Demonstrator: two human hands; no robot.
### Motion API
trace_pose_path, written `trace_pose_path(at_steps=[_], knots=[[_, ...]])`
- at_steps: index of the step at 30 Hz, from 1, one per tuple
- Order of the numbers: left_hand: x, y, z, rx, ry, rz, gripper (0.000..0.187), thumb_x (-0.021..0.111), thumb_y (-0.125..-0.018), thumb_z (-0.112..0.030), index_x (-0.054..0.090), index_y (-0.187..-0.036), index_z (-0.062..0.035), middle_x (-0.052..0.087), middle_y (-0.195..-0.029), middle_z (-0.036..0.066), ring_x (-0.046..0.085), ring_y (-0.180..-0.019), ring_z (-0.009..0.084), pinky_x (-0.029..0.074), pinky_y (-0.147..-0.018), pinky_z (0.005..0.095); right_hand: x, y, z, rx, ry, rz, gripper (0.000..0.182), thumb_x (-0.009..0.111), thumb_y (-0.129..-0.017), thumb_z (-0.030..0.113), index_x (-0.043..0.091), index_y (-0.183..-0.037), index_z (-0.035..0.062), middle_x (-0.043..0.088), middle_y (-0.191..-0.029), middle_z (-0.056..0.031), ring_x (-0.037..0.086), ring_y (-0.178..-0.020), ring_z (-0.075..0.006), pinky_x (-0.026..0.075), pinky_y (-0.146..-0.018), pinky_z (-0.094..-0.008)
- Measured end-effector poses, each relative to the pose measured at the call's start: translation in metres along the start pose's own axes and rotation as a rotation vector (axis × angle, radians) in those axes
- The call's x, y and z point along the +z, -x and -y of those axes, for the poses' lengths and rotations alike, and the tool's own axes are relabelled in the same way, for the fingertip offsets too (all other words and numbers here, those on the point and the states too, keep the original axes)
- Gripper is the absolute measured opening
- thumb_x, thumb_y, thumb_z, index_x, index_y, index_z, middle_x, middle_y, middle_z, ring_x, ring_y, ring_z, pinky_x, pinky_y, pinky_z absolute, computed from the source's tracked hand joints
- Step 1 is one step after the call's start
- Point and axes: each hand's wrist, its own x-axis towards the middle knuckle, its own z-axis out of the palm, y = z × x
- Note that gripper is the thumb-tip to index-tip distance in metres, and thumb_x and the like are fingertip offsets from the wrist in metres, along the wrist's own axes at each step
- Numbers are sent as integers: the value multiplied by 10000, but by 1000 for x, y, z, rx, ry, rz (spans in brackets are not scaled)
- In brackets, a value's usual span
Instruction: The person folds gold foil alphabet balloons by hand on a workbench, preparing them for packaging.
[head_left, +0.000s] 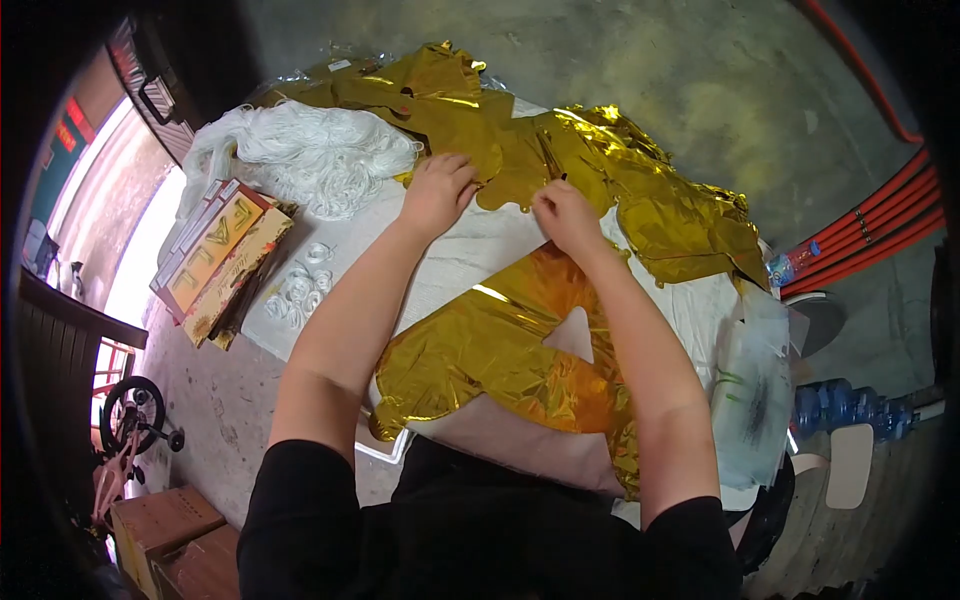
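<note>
My left hand (pixel 438 195) lies palm down, fingers stretched out, at the near edge of a flat gold foil piece (pixel 465 120). To its right, my right hand (pixel 568 215) is closed in a pinch at the same foil edge. A thin dark thing (pixel 560 178) shows at its fingertips, too small to name. Another gold foil piece (pixel 450 350) with cut-out openings lies nearer my body, partly under my right forearm. More crumpled gold foil (pixel 690 225) spreads to the right. All of it rests on a white cloth-like cover (pixel 465 262).
A bundle of white string (pixel 320 150) lies left of my left hand, with small white coils (pixel 298 290) below it. Printed boxes (pixel 225 260) stand at the left edge. Large plastic bottles (pixel 850 408), red pipes (pixel 870 235) and cardboard cartons (pixel 165 525) surround the work surface.
</note>
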Motion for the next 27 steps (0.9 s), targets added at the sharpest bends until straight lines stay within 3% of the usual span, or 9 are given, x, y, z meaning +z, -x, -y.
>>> trace_pose_path(at_steps=[3,7,10,13,15,18,19,25,27], knots=[[2,3,-2,-132,144,209,190,611,-805,-85,624,-992,-52,623,-1006,130,571,-956,328,470,-805,397,21,-4,20,-264,107,-122,216,654,-780,193,674,-940,49,621,-929,-86,574,-939,-295,491,-809,-397],[0,3,-3,-147,148,191,134,585,-795,-69,624,-923,-67,624,-875,111,571,-887,317,472,-750,419,42,-3,26,-175,237,-20,271,674,-780,221,658,-986,46,607,-982,-112,569,-942,-309,481,-836,-383],[2,3,-1,-140,152,148,116,584,-791,-66,615,-903,-62,614,-819,121,568,-872,321,471,-738,422,52,-5,16,-247,420,1,268,673,-784,223,664,-989,51,603,-899,-111,582,-889,-301,491,-793,-378],[2,3,-1,-134,144,151,116,583,-790,-68,617,-901,-64,612,-816,118,567,-861,319,470,-731,425,47,-4,9,-201,307,-90,230,647,-792,149,661,-995,43,617,-876,-115,602,-810,-278,495,-711,-353],[2,2,-1,-118,128,160,111,586,-787,-70,616,-894,-62,607,-810,114,565,-848,316,469,-725,428,45,-2,6,-63,-170,-219,153,638,-795,93,665,-921,11,625,-766,-116,599,-665,-222,467,-605,-319],[5,2,1,-121,100,202,124,595,-779,-72,619,-900,-56,624,-838,106,574,-879,314,475,-737,412,34,-4,3,92,-260,-81,89,667,-762,78,660,-794,-5,655,-757,-131,613,-621,-222,469,-588,-315],[5,2,1,-125,104,206,124,595,-779,-72,619,-900,-56,624,-838,106,574,-879,314,475,-737,412,35,-6,0,122,-353,-121,172,722,-750,138,645,-728,-14,594,-596,-109,534,-518,-161,435,-534,-308],[0,-7,-12,-38,241,77,251,624,-784,-80,638,-1033,-59,640,-1037,115,575,-1004,306,466,-863,394,33,-12,-4,147,-322,-15,245,767,-718,173,613,-662,-10,522,-533,-52,446,-497,-113,383,-494,-295],[3,-5,-13,-122,377,349,299,634,-791,-100,629,-1090,-76,628,-1118,119,569,-1048,311,440,-915,405,32,-15,-5,209,-364,32,247,764,-734,183,610,-659,5,533,-549,-41,455,-499,-110,382,-490,-290]])
